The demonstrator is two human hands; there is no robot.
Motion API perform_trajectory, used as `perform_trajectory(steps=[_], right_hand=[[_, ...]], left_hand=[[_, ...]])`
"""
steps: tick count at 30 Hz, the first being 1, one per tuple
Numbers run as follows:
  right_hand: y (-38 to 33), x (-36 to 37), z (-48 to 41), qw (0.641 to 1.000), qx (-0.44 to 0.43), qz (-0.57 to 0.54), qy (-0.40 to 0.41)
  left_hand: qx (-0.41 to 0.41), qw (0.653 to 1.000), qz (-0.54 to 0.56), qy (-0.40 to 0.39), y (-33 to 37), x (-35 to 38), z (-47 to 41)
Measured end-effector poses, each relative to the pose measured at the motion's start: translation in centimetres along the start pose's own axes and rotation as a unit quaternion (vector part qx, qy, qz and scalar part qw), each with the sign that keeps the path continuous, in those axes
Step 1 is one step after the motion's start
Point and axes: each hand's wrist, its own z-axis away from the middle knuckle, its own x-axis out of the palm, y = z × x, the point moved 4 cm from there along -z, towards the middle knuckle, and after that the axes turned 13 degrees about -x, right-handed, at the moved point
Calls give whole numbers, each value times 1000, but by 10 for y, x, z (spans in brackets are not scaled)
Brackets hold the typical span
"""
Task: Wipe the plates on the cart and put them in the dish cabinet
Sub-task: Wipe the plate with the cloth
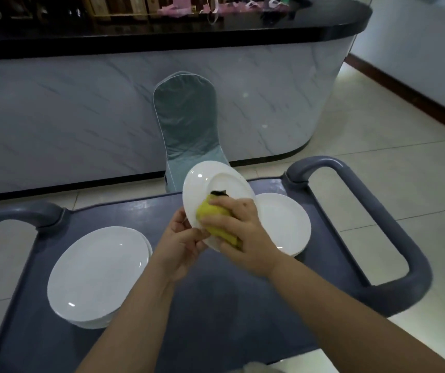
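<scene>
Wiping is under way on one plate (217, 180), held tilted above the cart (216, 305). The left hand (181, 238) pinches the plate's lower rim. The right hand (240, 232) is curled round a yellow cloth (214, 215) with a dark patch and presses it to the plate's face. Both hands are clamped and close together, one on plate and one on cloth.

Progress, as judged: early to middling. Two piles of white plates sit on the cart deck, a left pile (97, 273) and a right pile (288, 224). The right pile is partly hidden behind the held plate and the right hand. Which pile is wiped and which awaits wiping cannot be told. No dish cabinet is in view, so no plate can be confirmed as put away; that step appears wholly outstanding.

Surroundings: the cart has a grey tubular left handle (14, 214) and right handle (404, 238). A chair (186, 125) in a pale green cover stands just beyond the cart's far edge. Behind it is a marble-fronted counter (242, 103) with a black top. Tiled floor (377, 130) lies open to the right. Chair and counter close off the way ahead, so carrying plates off likely means going round.
</scene>
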Motion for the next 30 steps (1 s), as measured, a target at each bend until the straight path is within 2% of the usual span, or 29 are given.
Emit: perform_trajectory(steps=[2, 5, 7, 10, 12, 17, 22, 24, 26, 28, 30], right_hand=[[8, -11, 42, 999, -9, 39, 18], [22, -30, 79, 990, 56, 92, 94], [16, -27, 76, 984, 71, 113, 114], [2, -11, 65, 988, -23, 144, 51], [9, -15, 72, 986, -41, 159, 33], [40, -54, 105, 962, 147, 162, 163], [82, -81, 82, 913, 342, 75, 208], [94, -85, 62, 910, 369, 72, 176], [96, -84, 49, 923, 342, 93, 148], [93, -86, 51, 928, 326, 94, 153], [90, -93, 70, 914, 353, 71, 184]], left_hand=[[-9, 1000, 11, -9, -4, 2, -2], [-29, 999, 34, -18, -13, 12, -8], [-47, 997, 58, -20, -17, 17, -13], [-64, 994, 82, -15, -18, 20, -20], [-74, 993, 85, -12, -17, 20, -22], [-109, 989, 96, -20, -18, 17, -28], [-148, 988, 24, -48, -23, 13, -29], [-155, 986, -20, -56, -27, 17, -31], [-148, 987, -36, -53, -28, 20, -35], [-138, 989, -33, -52, -26, 22, -40], [-130, 990, -27, -44, -21, 25, -46]])
